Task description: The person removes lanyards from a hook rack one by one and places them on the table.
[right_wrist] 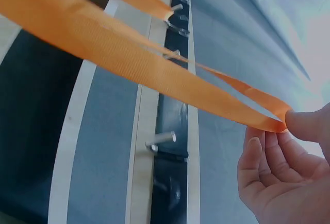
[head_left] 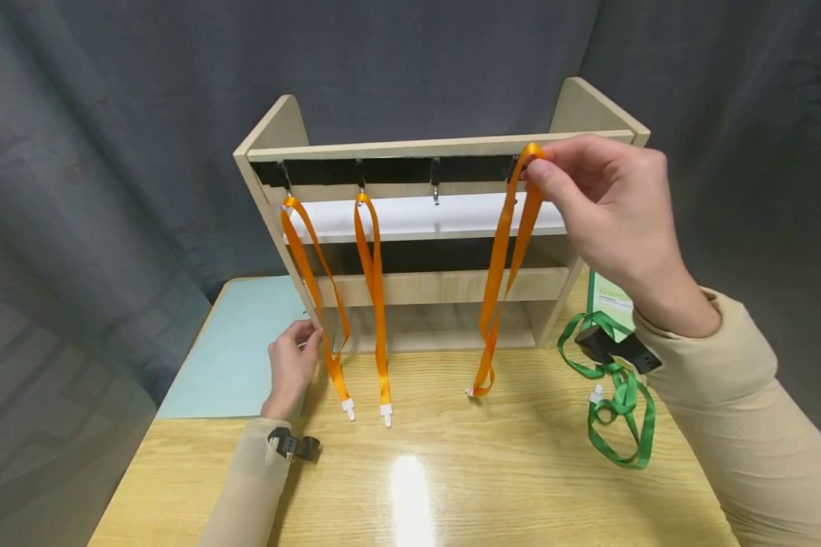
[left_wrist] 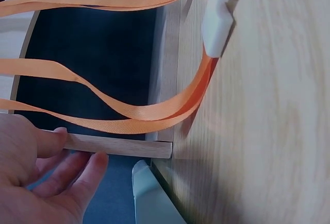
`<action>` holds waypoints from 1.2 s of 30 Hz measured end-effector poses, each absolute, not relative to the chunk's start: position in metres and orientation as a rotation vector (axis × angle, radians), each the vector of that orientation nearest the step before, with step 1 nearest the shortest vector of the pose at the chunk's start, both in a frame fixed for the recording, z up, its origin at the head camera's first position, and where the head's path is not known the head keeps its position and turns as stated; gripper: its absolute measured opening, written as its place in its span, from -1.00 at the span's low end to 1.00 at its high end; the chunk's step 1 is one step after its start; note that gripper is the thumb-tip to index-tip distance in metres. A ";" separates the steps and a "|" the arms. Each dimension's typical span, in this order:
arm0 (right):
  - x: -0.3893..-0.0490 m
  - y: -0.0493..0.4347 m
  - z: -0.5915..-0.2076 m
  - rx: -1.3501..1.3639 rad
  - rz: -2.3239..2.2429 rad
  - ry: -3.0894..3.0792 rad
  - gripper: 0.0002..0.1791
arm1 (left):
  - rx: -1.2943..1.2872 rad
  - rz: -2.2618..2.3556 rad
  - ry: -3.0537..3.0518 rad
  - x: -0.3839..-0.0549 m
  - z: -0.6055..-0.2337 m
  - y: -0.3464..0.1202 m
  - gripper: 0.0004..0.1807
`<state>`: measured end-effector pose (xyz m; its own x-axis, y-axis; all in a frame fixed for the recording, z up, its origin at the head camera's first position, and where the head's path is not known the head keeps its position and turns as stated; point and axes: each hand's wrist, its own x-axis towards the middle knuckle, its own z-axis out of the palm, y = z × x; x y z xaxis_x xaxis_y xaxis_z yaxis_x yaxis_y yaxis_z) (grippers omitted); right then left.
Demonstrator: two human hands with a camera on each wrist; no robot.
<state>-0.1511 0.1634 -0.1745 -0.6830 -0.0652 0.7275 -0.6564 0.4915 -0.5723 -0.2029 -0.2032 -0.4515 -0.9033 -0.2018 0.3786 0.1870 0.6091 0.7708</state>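
As a dark gray curtain [head_left: 410, 68] hangs behind, a wood-grain table [head_left: 520, 471] bears a wooden rack [head_left: 445, 287], with a pale blue board [head_left: 236, 342] to the rack's left. A person's right hand [head_left: 616, 205], at the rack's upper right front, pinches an orange lanyard [head_left: 499, 251] by its loop between thumb and fingers; the left hand [head_left: 293, 361] grips the rack's left side panel [left_wrist: 124, 144] low down, thumb opposite fingers. A green lanyard [head_left: 626, 393] lies tangled right of the rack; two hanging lanyards [head_left: 379, 319], also orange, drop from metal hooks [head_left: 362, 182] on the rack's left half.
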 end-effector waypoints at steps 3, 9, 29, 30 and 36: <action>-0.153 0.171 -0.172 0.565 1.188 -2.077 -0.83 | 0.003 -1.221 -2.404 -0.204 -0.452 -0.203 -0.84; -0.160 0.186 -0.167 0.485 1.154 -2.082 -0.80 | 0.007 -1.219 -2.406 -0.205 -0.453 -0.203 -0.85; -0.170 0.230 -0.163 0.349 1.315 -2.110 -0.74 | -0.002 -1.175 -2.414 -0.207 -0.453 -0.206 -0.85; -0.169 0.231 -0.164 0.340 1.321 -2.118 -0.73 | 0.003 -1.178 -2.416 -0.207 -0.453 -0.206 -0.85; -0.156 0.233 -0.172 0.326 1.282 -2.170 -0.74 | 0.022 -1.185 -2.426 -0.206 -0.454 -0.207 -0.85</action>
